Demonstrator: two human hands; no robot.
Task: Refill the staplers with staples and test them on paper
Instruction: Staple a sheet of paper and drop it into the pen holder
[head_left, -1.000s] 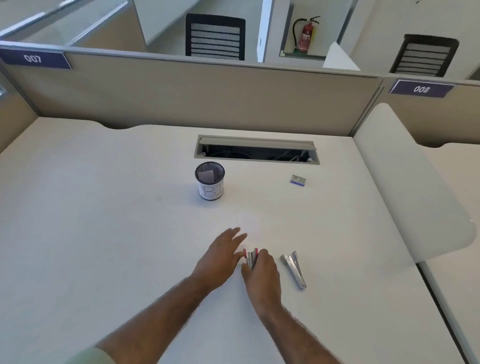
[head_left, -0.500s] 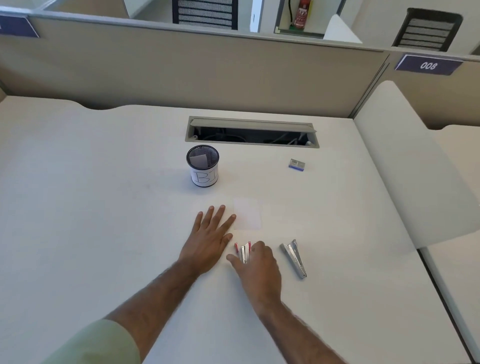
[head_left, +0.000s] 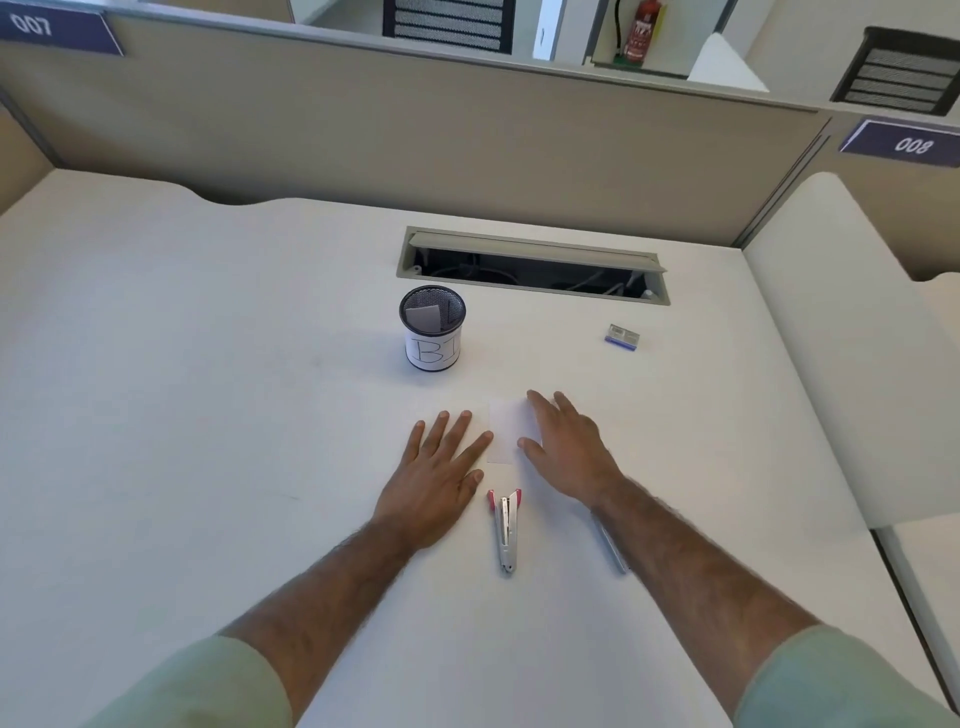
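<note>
Office cubicle desk (head_left: 208, 415), plain white top, beige partition running along the far side.

The red stapler (head_left: 506, 530) is lying just behind the gap between the two hands. It's hinged open in a narrow V, with the red tips pointing at the paper. It's looking small and mostly metal, so I'm guessing light, stiff and a bit slick. I'd be gripping it across the sides near the hinge end, keeping fingers off the sprung magazine.

The paper slip (head_left: 508, 431) is sitting flat between the hands. Thin, floppy and basically stuck to the surface, so pinning one edge and peeling up a corner is probably the way.

The left hand (head_left: 441, 478) is lying flat on the desk, fingers spread, index tip right at the slip's left edge. The right hand (head_left: 566, 447) is hanging loose and spread over the right edge, thumb about touching it. Neither is holding anything.

A silver stapler (head_left: 610, 545) is peeking out from under the right forearm. The staple box (head_left: 622, 335) is sitting well beyond the right hand, and a mesh cup (head_left: 432, 328) beyond the left.
</note>
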